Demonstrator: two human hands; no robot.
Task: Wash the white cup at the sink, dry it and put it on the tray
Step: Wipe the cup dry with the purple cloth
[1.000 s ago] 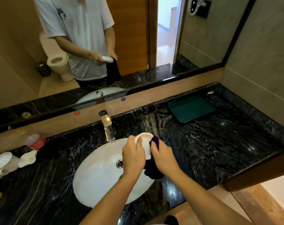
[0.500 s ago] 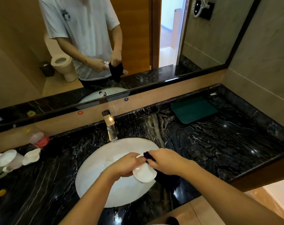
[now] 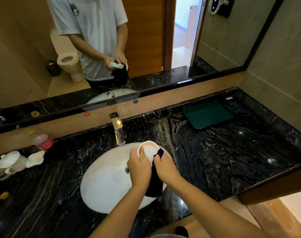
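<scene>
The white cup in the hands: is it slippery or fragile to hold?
The white cup looks glazed and glossy, so it is probably slippery if wet. It seems thin and ceramic, likely to chip on the sink. The left hand grips its rim while the right hand presses a dark cloth against it.

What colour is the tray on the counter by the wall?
Dark green, plain with no pattern. The tray shows best in the head view, its only view.

I see a black marble counter (image 3: 232,152) under a wide wall mirror (image 3: 215,40) with a tan ledge (image 3: 163,98) between them, grey tiled wall (image 3: 283,69) on the right. Mirror shows a toilet (image 3: 69,66), wood door (image 3: 144,31), and bright open doorway (image 3: 182,28); light floor (image 3: 275,219) lower right.
</scene>
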